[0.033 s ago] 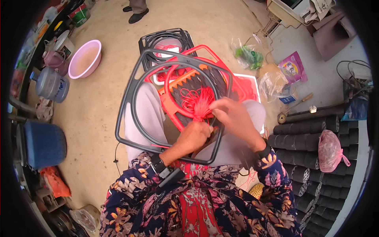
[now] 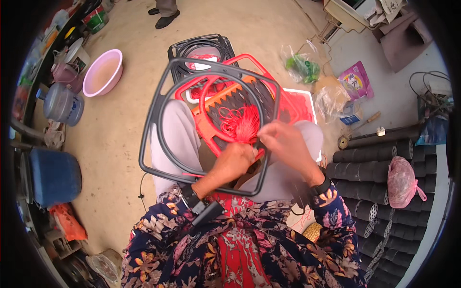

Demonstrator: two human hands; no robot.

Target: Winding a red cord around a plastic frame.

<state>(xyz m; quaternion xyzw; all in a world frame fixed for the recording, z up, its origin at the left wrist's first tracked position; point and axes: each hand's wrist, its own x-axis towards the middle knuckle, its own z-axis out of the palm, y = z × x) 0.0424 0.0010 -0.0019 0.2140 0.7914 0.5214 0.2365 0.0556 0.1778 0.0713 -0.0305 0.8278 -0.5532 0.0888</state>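
My left hand [image 2: 238, 160] is closed around the gathered neck of a bundle of red cord [image 2: 246, 124], whose loops and strands fan out above the fist. Beside the bundle, on its right, my right hand [image 2: 287, 144] has curled fingers with thumb and forefinger drawn together. It is slightly blurred, and anything in that pinch is too small to make out. A black frame with a round ring inside [image 2: 142, 152] lies tilted across my lap, around my left forearm. Beneath it is a red frame [image 2: 206, 134] over dark, orange-edged material [image 2: 235, 98].
Another black frame [image 2: 225, 45] lies beyond my knees. To the left are a pink basin [image 2: 119, 72], a water jug [image 2: 62, 105] and a blue bucket [image 2: 56, 175]. Stacked black rolls [image 2: 362, 173] with a pink bag [image 2: 402, 182] fill the right. A person's shoe [image 2: 167, 21] shows far off.
My right hand's fingers have drawn in from apart to a pinch beside the bundle. The left hand keeps its hold, and the black frame has shifted slightly.
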